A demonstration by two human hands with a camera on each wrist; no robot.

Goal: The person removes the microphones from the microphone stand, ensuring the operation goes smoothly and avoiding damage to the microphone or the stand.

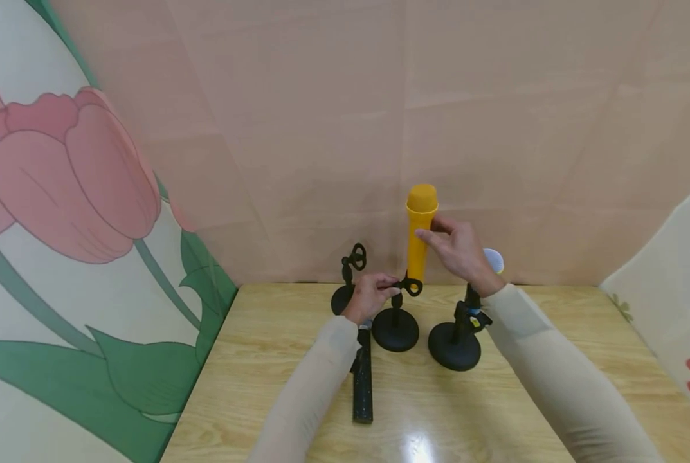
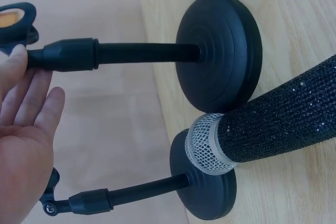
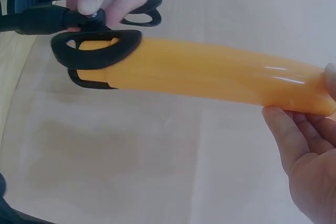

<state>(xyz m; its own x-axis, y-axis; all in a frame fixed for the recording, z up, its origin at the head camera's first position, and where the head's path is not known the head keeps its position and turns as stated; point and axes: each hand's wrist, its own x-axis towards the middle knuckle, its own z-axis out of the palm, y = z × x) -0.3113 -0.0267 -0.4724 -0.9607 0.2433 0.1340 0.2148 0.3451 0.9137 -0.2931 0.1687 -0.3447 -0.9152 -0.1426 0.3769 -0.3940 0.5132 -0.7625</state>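
Right hand (image 1: 460,252) is gripping the yellow microphone (image 1: 420,241) near its head, fingers (image 3: 294,140) curled around it; its tail is sitting in the clip (image 3: 97,56) of the middle stand (image 1: 395,328). Left hand (image 1: 370,294) is pinching the clip's knob. Black microphone (image 1: 363,379) is lying on the tabletop (image 1: 553,386).

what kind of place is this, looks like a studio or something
Probably a staged tabletop set, not a real studio: a wooden table boxed in by tulip-printed fabric backdrops, with microphone stands and toy-like microphones, one yellow, set out.
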